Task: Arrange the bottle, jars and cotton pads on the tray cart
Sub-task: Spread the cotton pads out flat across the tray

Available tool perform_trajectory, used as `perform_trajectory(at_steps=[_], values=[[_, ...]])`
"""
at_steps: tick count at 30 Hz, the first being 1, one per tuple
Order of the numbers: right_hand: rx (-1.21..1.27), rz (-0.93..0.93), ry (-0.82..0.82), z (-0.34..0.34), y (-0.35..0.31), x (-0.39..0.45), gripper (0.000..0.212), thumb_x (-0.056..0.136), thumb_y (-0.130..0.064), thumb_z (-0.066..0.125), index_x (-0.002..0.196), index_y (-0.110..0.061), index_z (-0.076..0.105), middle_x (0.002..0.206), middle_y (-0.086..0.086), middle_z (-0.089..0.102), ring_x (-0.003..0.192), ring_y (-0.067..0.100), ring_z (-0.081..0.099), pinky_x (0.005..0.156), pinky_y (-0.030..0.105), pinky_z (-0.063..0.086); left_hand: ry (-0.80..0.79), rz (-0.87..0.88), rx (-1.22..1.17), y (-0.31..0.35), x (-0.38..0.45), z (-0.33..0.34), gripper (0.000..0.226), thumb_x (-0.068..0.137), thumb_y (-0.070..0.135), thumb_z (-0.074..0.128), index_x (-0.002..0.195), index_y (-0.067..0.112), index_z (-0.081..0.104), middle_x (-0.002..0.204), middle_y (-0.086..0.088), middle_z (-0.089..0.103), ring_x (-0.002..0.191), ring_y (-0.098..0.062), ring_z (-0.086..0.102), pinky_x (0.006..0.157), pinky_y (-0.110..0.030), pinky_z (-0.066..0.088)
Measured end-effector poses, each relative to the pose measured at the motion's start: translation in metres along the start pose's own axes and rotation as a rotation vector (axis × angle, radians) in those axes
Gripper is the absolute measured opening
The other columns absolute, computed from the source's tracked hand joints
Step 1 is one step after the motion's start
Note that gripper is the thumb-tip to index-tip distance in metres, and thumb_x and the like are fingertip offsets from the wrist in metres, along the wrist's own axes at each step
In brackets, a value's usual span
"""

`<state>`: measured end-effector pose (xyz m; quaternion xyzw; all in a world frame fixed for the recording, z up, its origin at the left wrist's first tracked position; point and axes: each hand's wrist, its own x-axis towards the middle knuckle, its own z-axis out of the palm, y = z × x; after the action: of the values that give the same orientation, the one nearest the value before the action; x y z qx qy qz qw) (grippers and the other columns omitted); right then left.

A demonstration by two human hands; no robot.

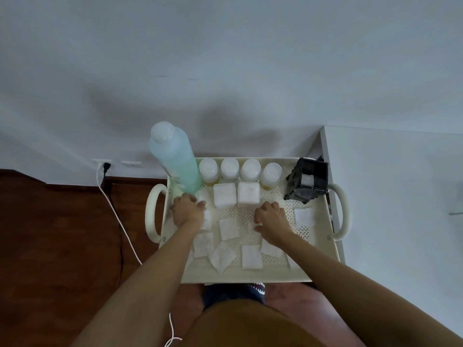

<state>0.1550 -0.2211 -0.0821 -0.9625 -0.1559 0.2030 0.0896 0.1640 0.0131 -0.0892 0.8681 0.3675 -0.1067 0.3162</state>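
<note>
A tall pale-green bottle (175, 159) stands in the far left corner of the cream tray cart (323, 249). Several round white-lidded jars (239, 169) line the far edge, and two square white jars (236, 195) stand in front of them. Several white cotton pads (228, 229) lie scattered over the perforated tray floor. My left hand (186, 209) rests at the tray's left side, its fingers closed on a white pad beside the bottle's base. My right hand (271, 217) lies palm down at mid-tray, fingertips pinching a pad that is mostly hidden under it.
A black holder (307, 180) with white contents stands in the far right corner of the tray. A white cabinet (390, 196) borders the cart on the right. A white cable (117, 216) runs from a wall socket across the wooden floor at left.
</note>
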Motion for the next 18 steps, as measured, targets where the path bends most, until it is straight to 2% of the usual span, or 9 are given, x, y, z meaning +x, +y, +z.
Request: perform_trajectory(at_steps=[2,4,6,8,11,13,15,18], values=[[0.067,-0.026,0.028,-0.001,0.001,-0.005,0.013,0.086,-0.021,0.066,0.098,-0.017,0.062,0.109,0.002,0.064,0.11,0.026,0.046,0.091,0.036,0.037,0.005,0.011,-0.033,-0.002,0.0,0.001,0.024,0.083,0.024,0.068,0.104,0.012,0.066,0.115,-0.011,0.065,0.109,-0.031,0.058,0.09,-0.042,0.052],[0.239,-0.008,0.078,-0.004,0.002,-0.013,0.007,0.087,-0.016,0.064,0.09,-0.017,0.059,0.093,-0.001,0.064,0.099,0.024,0.05,0.08,0.031,0.036,0.047,0.049,-0.138,-0.004,-0.007,0.0,0.012,0.083,0.015,0.067,0.095,0.012,0.066,0.105,-0.009,0.069,0.1,-0.029,0.062,0.08,-0.035,0.051],[0.482,0.067,0.118,-0.013,0.002,-0.024,0.015,0.084,-0.012,0.066,0.083,-0.018,0.052,0.08,-0.004,0.057,0.082,0.019,0.053,0.068,0.027,0.038,0.109,0.12,-0.251,-0.007,-0.02,-0.006,0.008,0.082,0.009,0.066,0.09,0.011,0.064,0.096,-0.007,0.069,0.09,-0.027,0.063,0.075,-0.032,0.048],[0.701,0.157,0.177,-0.026,0.003,-0.036,0.024,0.081,-0.008,0.068,0.076,-0.019,0.048,0.073,-0.006,0.053,0.07,0.013,0.05,0.062,0.025,0.04,0.183,0.216,-0.361,-0.008,-0.034,-0.015,0.01,0.082,0.004,0.066,0.088,0.01,0.06,0.088,-0.003,0.065,0.083,-0.022,0.061,0.073,-0.031,0.049],[0.911,0.218,0.259,-0.046,0.007,-0.053,0.02,0.082,-0.007,0.07,0.076,-0.016,0.053,0.081,-0.001,0.061,0.071,0.016,0.061,0.064,0.03,0.053,0.242,0.362,-0.479,-0.009,-0.057,-0.034,0.019,0.082,0.004,0.068,0.086,0.015,0.053,0.081,0.003,0.058,0.072,-0.01,0.056,0.064,-0.018,0.046],[1.051,0.226,0.296,-0.059,0.013,-0.063,0.011,0.085,-0.008,0.069,0.083,-0.015,0.061,0.089,0.003,0.065,0.072,0.019,0.068,0.063,0.026,0.059,0.233,0.445,-0.501,-0.006,-0.07,-0.044,0.024,0.083,0.01,0.07,0.089,0.02,0.049,0.081,0.005,0.058,0.071,-0.008,0.058,0.061,-0.011,0.044],[1.072,0.251,0.371,-0.073,0.022,-0.07,0.009,0.086,-0.012,0.069,0.089,-0.02,0.067,0.09,-0.005,0.069,0.071,0.012,0.07,0.059,0.018,0.057,0.193,0.522,-0.532,0.005,-0.08,-0.053,0.028,0.081,0.016,0.073,0.088,0.025,0.048,0.079,0.01,0.06,0.069,-0.004,0.063,0.059,-0.008,0.047],[0.933,0.305,0.565,-0.099,0.042,-0.071,0.011,0.09,-0.019,0.064,0.094,-0.027,0.071,0.08,-0.015,0.069,0.071,0.007,0.067,0.061,0.014,0.053,0.105,0.703,-0.537,0.035,-0.085,-0.058,0.023,0.077,0.014,0.077,0.081,0.022,0.056,0.073,0.007,0.065,0.068,-0.003,0.066,0.063,-0.007,0.049]])
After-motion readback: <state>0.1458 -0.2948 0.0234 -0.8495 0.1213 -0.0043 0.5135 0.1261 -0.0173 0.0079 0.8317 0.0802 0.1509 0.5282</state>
